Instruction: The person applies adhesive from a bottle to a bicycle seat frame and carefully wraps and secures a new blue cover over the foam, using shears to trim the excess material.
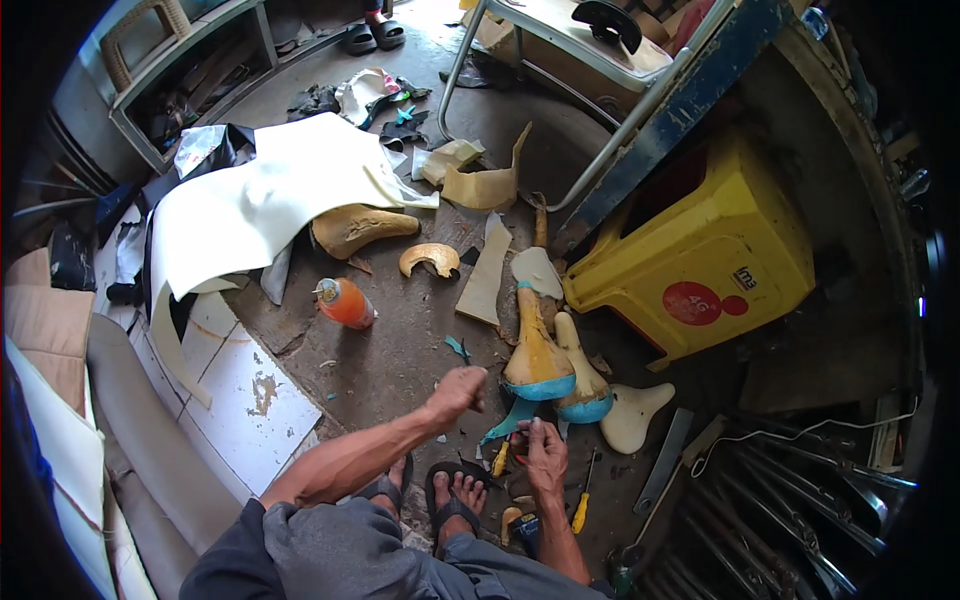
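Observation:
My left hand is closed in a fist above the floor; whatever it may hold is hidden. Lower and to the right, my right hand has its fingers pinched together, with something small and unclear at the tips. A teal scrap shows just beyond those fingertips; whether they touch it cannot be told. Two saddle-shaped pieces lie just beyond my hands: a yellow-brown one and a paler one, both with teal wide ends. A yellow-handled tool is by my right hand, and a yellow-handled screwdriver lies right of it.
A bottle of orange liquid stands ahead on the left. Large white sheeting spreads beyond it. A yellow plastic stool lies on its side at right. Metal rods crowd the lower right. A cream saddle-shaped piece is nearer.

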A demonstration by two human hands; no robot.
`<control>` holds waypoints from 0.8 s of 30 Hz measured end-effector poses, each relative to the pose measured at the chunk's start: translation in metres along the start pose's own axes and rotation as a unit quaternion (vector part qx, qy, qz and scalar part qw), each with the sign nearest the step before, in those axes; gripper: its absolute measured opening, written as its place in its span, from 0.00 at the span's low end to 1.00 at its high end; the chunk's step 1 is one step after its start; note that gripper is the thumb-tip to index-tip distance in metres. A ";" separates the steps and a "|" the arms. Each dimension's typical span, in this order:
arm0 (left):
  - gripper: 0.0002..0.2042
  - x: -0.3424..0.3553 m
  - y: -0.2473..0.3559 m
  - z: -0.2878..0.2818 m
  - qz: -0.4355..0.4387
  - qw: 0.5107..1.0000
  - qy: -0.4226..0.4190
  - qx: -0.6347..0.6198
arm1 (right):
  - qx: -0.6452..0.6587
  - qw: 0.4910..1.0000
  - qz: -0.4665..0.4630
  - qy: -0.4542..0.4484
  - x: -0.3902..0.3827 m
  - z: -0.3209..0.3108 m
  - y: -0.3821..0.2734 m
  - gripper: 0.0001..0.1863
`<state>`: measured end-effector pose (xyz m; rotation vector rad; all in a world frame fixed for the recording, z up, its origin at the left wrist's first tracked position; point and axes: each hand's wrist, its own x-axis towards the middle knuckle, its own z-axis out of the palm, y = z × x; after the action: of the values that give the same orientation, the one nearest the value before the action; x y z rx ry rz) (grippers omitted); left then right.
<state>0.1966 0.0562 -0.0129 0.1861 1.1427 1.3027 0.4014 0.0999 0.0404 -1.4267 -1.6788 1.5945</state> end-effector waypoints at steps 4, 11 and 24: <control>0.11 -0.017 -0.004 0.018 -0.055 0.998 -0.016 0.010 | -0.044 0.997 0.059 -0.013 -0.002 -0.010 0.009 0.19; 0.11 -0.022 -0.021 -0.024 -0.048 0.999 0.007 -0.009 | -0.051 0.992 0.096 -0.063 -0.004 -0.001 0.004 0.15; 0.11 -0.049 -0.001 -0.169 0.233 0.895 0.362 0.117 | -0.057 0.984 0.119 -0.116 -0.005 -0.002 -0.005 0.16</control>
<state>0.0802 -0.0635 -0.0678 0.1582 1.9872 1.7200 0.4026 0.0978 0.0472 -1.6024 -1.8088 1.8835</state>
